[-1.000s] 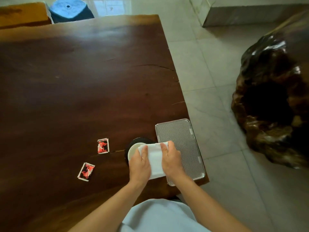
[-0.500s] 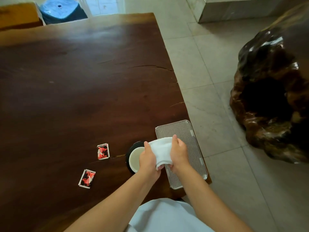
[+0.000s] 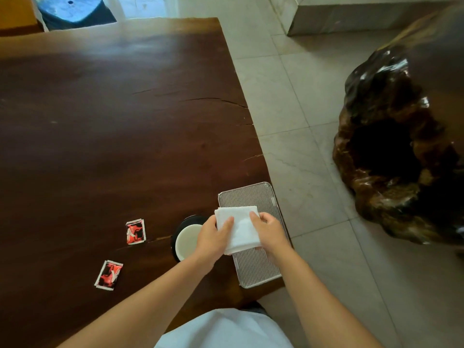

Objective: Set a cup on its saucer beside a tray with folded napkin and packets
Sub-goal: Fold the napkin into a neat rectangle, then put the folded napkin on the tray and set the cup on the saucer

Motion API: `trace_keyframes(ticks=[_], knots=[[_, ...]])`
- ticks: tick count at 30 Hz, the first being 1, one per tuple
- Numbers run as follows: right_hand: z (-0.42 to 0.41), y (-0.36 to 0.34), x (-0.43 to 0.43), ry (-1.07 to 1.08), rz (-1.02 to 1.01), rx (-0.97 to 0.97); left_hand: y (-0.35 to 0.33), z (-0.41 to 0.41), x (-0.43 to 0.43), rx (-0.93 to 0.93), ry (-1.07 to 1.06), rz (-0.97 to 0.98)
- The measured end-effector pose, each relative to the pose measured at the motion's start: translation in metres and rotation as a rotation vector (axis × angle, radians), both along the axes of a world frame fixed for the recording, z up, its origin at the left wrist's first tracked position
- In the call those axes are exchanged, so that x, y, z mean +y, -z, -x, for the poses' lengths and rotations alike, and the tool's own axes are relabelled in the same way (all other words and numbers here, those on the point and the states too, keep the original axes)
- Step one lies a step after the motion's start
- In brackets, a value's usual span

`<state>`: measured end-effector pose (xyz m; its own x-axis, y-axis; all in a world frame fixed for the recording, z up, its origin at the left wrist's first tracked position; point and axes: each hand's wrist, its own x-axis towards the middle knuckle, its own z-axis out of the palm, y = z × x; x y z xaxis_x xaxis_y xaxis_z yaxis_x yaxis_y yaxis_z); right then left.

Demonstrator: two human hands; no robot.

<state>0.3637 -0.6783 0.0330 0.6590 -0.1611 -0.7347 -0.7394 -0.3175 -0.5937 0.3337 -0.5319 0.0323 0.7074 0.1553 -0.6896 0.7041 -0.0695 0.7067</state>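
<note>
A white folded napkin (image 3: 241, 227) is held flat between my left hand (image 3: 212, 241) and my right hand (image 3: 270, 232), over the left side of a ribbed metal tray (image 3: 256, 270) at the table's near right corner. Left of the tray a white cup (image 3: 187, 241) sits on a black saucer (image 3: 187, 221), partly hidden by my left hand. Two red-and-black packets lie on the wood: one packet (image 3: 135, 231) left of the cup, the other packet (image 3: 109, 274) nearer me.
The dark wooden table (image 3: 113, 126) stretches far and left; its right edge drops to a tiled floor (image 3: 298, 151). A big glossy carved wood piece (image 3: 401, 151) stands on the floor at right. A blue stool (image 3: 72, 10) is beyond the table's far end.
The napkin was bunched between both hands half a second ago; now it is a flatter folded rectangle, shifted right over the tray. Both hands moved with it.
</note>
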Motion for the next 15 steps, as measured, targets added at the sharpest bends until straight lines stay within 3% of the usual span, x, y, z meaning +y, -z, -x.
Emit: trace_keyframes(ticks=[3, 8, 15], knots=[[-0.010, 0.000, -0.019, 0.048, -0.159, 0.080, 0.005, -0.011, -0.001, 0.098, -0.005, 0.128], [-0.023, 0.010, -0.024, 0.178, -0.229, 0.071, 0.018, -0.028, -0.008, 0.253, -0.083, 0.297], [-0.031, 0.032, -0.018, 0.129, -0.094, 0.047, 0.024, -0.043, -0.006, 0.244, -0.058, 0.349]])
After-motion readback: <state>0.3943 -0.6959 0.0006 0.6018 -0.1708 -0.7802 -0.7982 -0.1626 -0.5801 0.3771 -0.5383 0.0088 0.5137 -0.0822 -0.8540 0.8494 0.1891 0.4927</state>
